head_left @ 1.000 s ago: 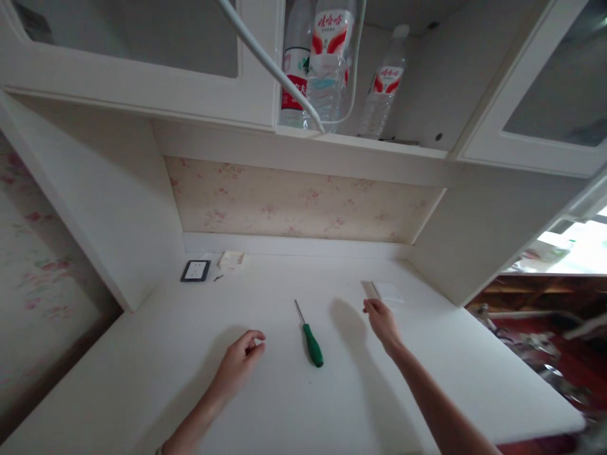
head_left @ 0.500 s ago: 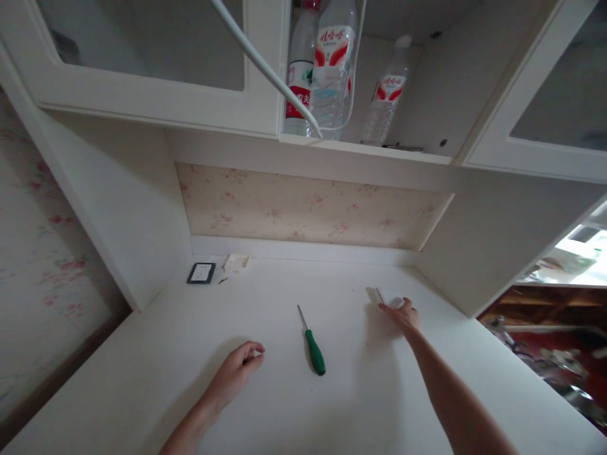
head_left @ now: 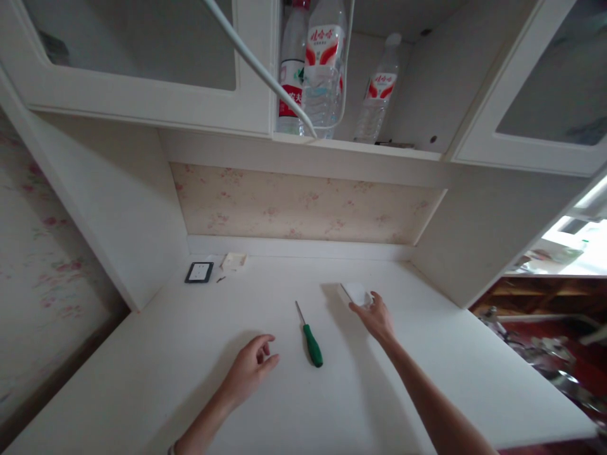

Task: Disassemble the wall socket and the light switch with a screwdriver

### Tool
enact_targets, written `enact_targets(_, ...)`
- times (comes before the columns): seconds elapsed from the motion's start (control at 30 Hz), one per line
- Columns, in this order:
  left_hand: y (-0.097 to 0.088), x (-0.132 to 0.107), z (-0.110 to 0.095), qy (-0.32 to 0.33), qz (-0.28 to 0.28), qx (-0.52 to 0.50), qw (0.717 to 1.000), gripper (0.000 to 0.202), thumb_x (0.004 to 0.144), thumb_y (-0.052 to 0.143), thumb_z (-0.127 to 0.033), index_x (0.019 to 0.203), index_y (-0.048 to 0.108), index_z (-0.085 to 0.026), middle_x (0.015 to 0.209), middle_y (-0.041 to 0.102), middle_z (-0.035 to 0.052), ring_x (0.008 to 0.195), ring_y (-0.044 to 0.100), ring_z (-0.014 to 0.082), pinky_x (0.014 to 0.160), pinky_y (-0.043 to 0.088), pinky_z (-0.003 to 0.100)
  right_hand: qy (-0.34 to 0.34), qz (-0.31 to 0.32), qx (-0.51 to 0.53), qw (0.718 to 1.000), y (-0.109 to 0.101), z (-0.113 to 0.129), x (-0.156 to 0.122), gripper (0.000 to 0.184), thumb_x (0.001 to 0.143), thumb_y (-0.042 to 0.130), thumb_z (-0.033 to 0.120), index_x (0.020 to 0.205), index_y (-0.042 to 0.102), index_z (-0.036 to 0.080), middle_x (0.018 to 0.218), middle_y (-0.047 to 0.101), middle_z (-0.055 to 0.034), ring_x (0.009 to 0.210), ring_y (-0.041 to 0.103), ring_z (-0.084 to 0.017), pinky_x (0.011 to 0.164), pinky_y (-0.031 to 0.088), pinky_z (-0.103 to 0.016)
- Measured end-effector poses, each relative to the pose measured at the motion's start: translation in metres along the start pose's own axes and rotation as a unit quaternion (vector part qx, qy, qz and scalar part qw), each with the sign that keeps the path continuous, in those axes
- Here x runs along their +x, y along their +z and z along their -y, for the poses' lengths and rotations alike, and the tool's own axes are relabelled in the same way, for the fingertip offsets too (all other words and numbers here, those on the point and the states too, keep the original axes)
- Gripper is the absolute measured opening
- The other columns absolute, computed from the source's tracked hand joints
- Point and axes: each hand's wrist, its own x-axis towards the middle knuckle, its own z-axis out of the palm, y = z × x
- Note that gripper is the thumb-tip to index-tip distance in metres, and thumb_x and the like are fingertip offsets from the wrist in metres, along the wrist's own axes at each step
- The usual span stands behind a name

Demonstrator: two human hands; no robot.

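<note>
A: What is the widest thing here?

B: The flat white desk top [head_left: 427, 379], set in an alcove under a white cupboard with glass doors [head_left: 142, 101]. Clear plastic water bottles with red labels [head_left: 322, 69] stand in its open middle bay.

A: And the arms?

B: Both are bare and reach forward over the desk. The right arm is stretched out long. The right hand [head_left: 378, 318] is palm down, its thumb and fingers closed on the near edge of a white square plastic cover plate [head_left: 356, 291]. The left hand [head_left: 250, 371] rests on the desk nearer the body, its fingers loosely curled and spread, gripping nothing.

A: How does the plate look?

B: Plain, thin and pale, with one darker edge on its left. It is mid-desk, just right of the screwdriver. I cannot tell whether it lies flat or is raised.

A: Which screwdriver?

B: A green-handled screwdriver with a slim metal shaft [head_left: 310, 338]. It lies between the hands, tip pointing away. Well apart, in the back left corner, lie a black square socket face [head_left: 198, 272] and a small white plastic box [head_left: 234, 260].
</note>
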Motion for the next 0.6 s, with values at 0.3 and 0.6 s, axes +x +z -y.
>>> enact_targets(0.3, 0.019, -0.001, -0.01, 0.096, -0.105, 0.165, 0.976, 0.091, 0.065, 0.07, -0.041, 0.141, 0.025, -0.018, 0.14, 0.034, 0.0143, 0.131, 0.03, 0.0315, 0.106, 0.029, 0.047, -0.116, 0.061, 0.133, 0.982, 0.045, 0.094, -0.131, 0.086, 0.06, 0.065, 0.056, 0.133, 0.037, 0.02, 0.12, 0.056, -0.0108, 0.099, 0.059, -0.024, 0.08, 0.046, -0.034)
enact_targets(0.6, 0.003, -0.009, 0.01, 0.091, -0.175, 0.19, 0.962, 0.085, 0.061, 0.065, -0.016, 0.137, 0.029, -0.014, 0.129, 0.045, 0.0148, 0.122, 0.041, 0.0289, 0.104, 0.034, 0.042, -0.16, 0.102, 0.103, 0.976, 0.062, 0.117, -0.19, 0.078, 0.067, 0.064, 0.048, 0.133, 0.038, 0.018, 0.123, 0.054, -0.012, 0.105, 0.057, -0.028, 0.082, 0.047, -0.034)
